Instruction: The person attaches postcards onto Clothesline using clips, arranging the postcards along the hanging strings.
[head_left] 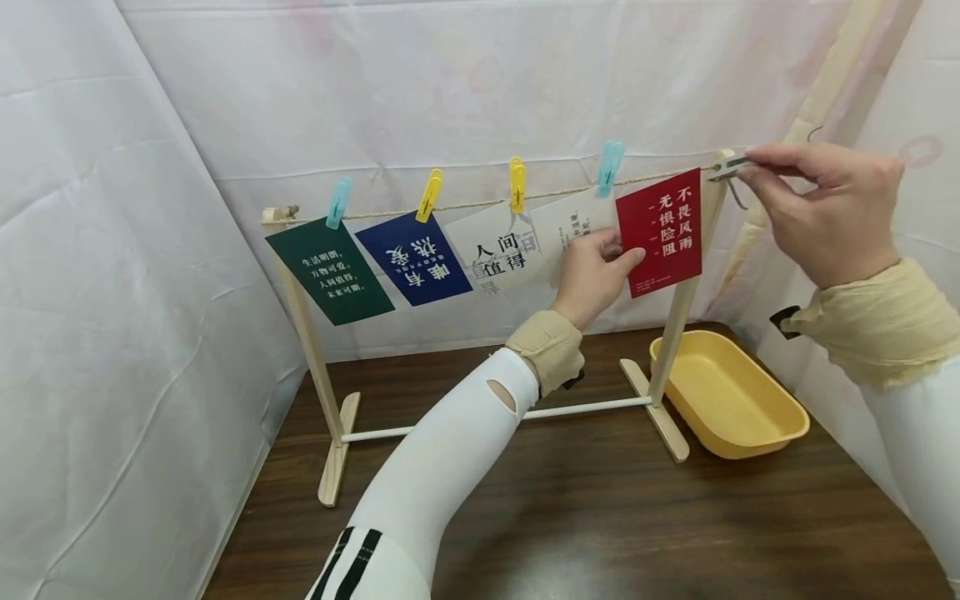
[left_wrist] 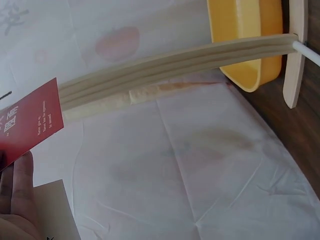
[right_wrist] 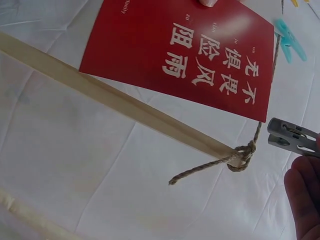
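Note:
My left hand pinches a red card by its left edge, thumb in front, with the card's top edge up at the twine. Between the thumb and fingers of my right hand is a grey clothespin, its tip close to the card's upper right corner. Left along the twine hang a green card, a blue card and two whitish cards, one of them the white card with black writing. Blue and yellow clothespins clip them. My left hand partly covers the rightmost whitish card.
A wooden stand with a white crossbar carries the twine, knotted at the right post. A yellow basin sits behind the right foot on the brown table. White cloth hangs behind.

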